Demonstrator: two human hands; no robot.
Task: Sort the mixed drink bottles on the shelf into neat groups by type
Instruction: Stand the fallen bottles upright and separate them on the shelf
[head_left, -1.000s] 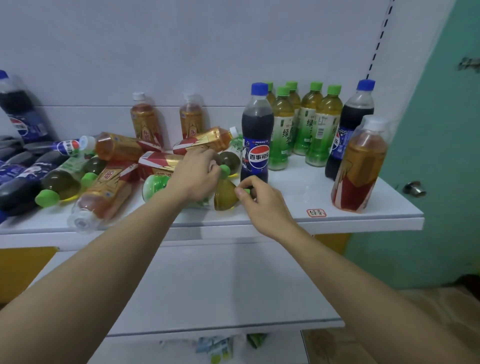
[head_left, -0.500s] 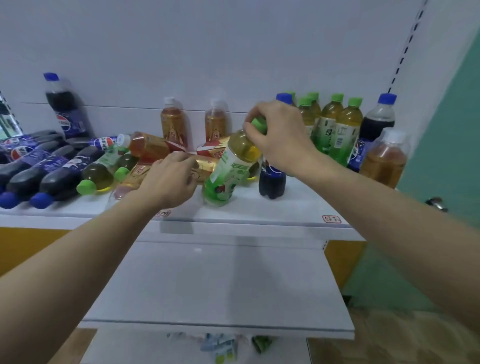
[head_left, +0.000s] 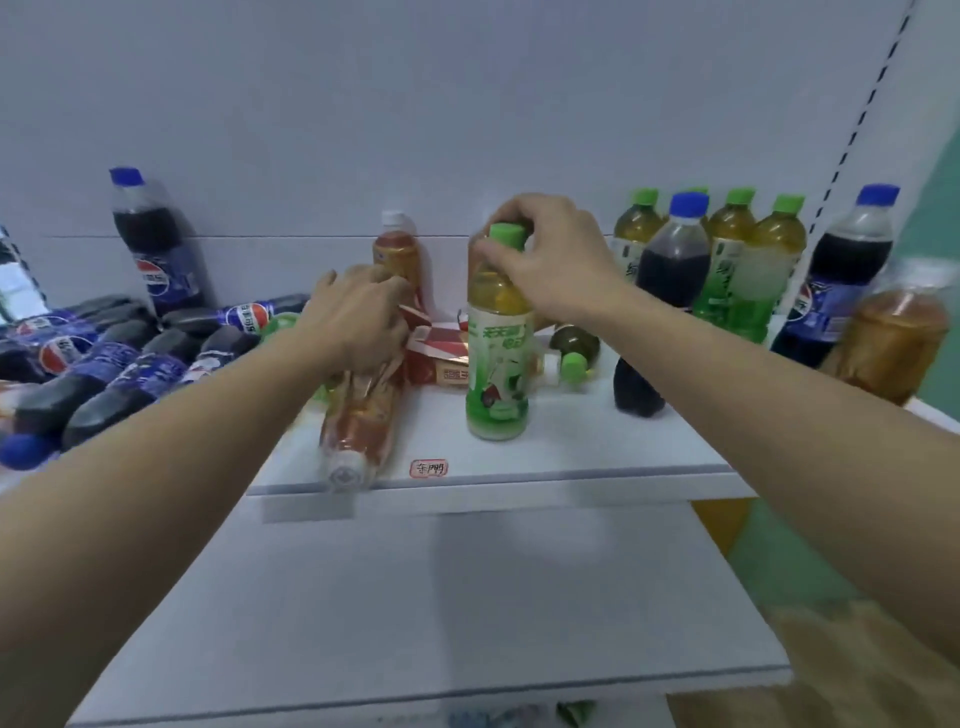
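Gripping the upright green tea bottle (head_left: 497, 358) by its cap — right hand (head_left: 556, 260).

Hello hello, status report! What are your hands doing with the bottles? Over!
Right hand grips cap of upright green tea bottle. Left hand holds lying amber tea bottle. Cola bottle stands before the green tea group.

White back wall (head_left: 467, 104), teal wall (head_left: 945, 171) at right, small red-printed sticker (head_left: 428, 468), perforated upright strip (head_left: 852, 135)
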